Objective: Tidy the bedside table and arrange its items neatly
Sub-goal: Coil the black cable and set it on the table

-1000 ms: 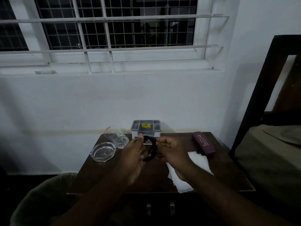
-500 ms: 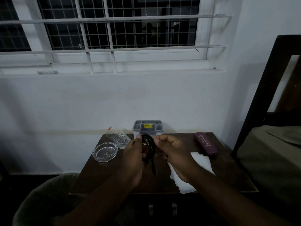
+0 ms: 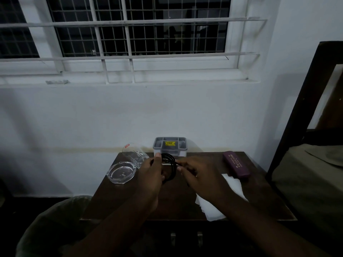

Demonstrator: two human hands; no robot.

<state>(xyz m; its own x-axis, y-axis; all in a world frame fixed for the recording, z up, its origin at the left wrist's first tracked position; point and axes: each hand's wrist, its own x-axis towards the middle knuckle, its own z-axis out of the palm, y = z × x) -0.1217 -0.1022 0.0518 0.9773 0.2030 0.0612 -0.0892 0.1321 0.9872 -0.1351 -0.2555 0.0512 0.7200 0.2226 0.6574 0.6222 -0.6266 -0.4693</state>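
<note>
My left hand gripped a coiled black cable, thumb up on top of the loop and fingers curled round its near side. My right hand pinched the coil's right edge with curled fingertips. Both were held above the dark wooden bedside table. Around them, from largest down: a white paper under my right wrist, a maroon spectacle case at the right, a grey organiser box just behind the coil, a glass ashtray and a tipped tumbler at the left.
</note>
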